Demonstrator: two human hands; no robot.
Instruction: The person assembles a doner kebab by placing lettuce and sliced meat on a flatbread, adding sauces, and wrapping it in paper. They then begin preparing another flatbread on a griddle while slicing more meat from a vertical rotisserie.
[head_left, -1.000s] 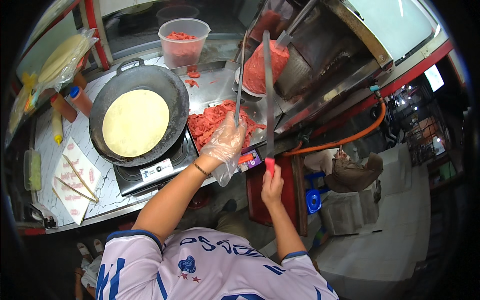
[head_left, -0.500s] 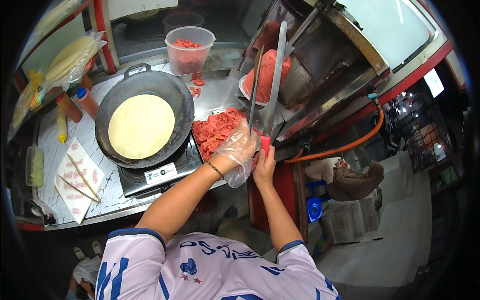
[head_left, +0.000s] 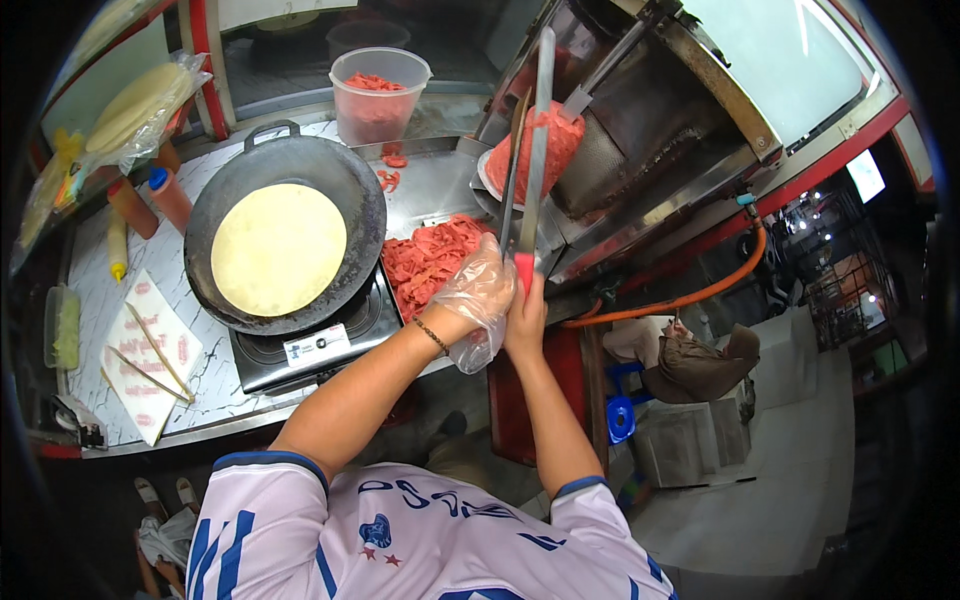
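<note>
My left hand, in a clear plastic glove, is closed around a long, dark, pointed blade-like tool that points away from me. My right hand, bare, grips the red handle of a long knife. Its pale blade stands close alongside the dark tool, and the two seem to cross or touch near the hands. Beyond the blades a red block of meat sits on a spit in front of the metal grill. Red meat shavings lie heaped in the metal tray beside my left hand.
A flatbread lies in a black pan on a stove. Behind stands a clear tub of red meat. Sauce bottles, printed paper and tongs are at left. An orange hose runs at right.
The knife in my right hand has shifted left and closer to the dark tool, and that hand has moved slightly up and left. My left hand keeps its hold.
</note>
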